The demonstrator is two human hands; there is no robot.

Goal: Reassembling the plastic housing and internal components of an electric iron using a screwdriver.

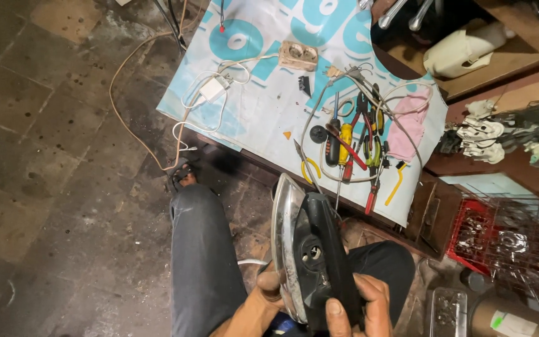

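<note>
Low in the frame's centre, both hands, left [263, 306] and right [360, 306], were closed around an iron [304, 249], its long axis near-vertical, tip toward the cluttered mat [263, 106], bare floor [51, 156] left.

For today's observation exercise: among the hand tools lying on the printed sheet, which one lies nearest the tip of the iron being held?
The yellow-handled pliers. They lie at the sheet's near edge, just above the iron tip; the screwdrivers and red-handled pliers lie farther right.
</note>
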